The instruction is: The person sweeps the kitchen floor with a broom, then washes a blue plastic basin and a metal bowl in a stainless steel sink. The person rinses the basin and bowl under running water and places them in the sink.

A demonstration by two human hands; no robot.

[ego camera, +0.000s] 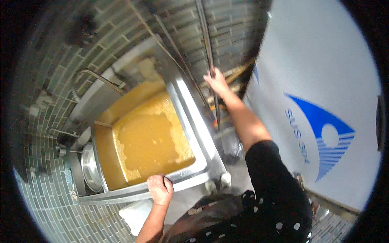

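A deep stainless-steel sink (203, 170) lies before me, holding murky yellow-brown liquid (146, 139) with pale foam and bits along its edges. My left hand (159, 189) is closed over the sink's front rim. Out past the sink's right side, my right hand (216, 80) grips a long metal pole (206, 33) that stands nearly upright. The pole's lower end drops among cluttered things beside the sink, too blurred to tell apart.
Two thinner poles (173, 45) lean left of the gripped one. A round metal bowl (91, 167) sits at the sink's left end. A faucet (103, 79) projects from the back. To the right stands a large pale panel (304, 54) with a blue logo and writing. Tiled walls surround the sink.
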